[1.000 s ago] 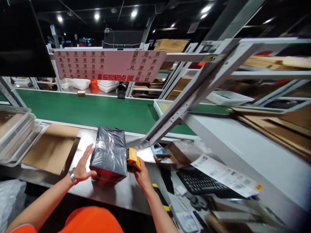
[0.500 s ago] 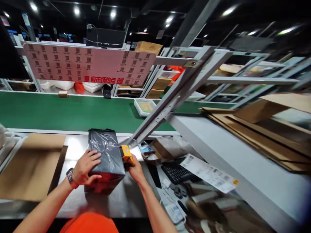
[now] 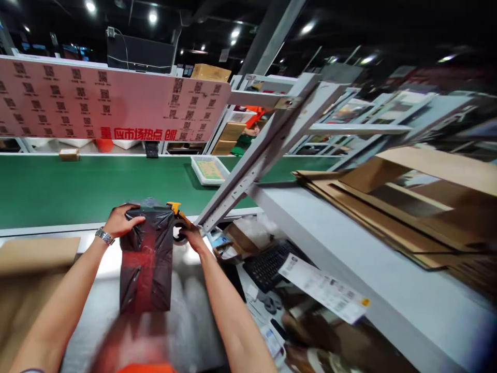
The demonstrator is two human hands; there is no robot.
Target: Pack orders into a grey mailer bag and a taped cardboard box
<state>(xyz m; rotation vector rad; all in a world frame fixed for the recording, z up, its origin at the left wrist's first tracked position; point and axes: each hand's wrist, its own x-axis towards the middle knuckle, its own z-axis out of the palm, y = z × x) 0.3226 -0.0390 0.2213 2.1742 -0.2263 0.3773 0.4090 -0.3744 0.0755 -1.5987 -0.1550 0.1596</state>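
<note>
A box wrapped in black plastic [image 3: 146, 254] is tilted up, its front facing me, with a reddish band, perhaps tape, running across and down it. My left hand [image 3: 123, 220] grips its upper left corner, thumb on the front and fingers behind. At the box's upper right is a yellow tape dispenser [image 3: 181, 212] with a dark roll, held in my right hand [image 3: 192, 237]. My right fingers are partly hidden behind the dispenser. Below the box is the shiny metal worktop [image 3: 194, 311].
Behind the worktop runs a green conveyor belt [image 3: 97, 186] carrying a white tray [image 3: 209, 171]. A slanted metal post [image 3: 248, 166] rises on the right, beside a shelf of flattened cardboard [image 3: 373, 217]. A keyboard [image 3: 267, 264] lies below; an open carton [image 3: 39, 259] stands left.
The box has tipped up towards me and moved to the conveyor side. My left hand went from its top to its upper corner; the tape dispenser rose with my right hand. The view swung right.
</note>
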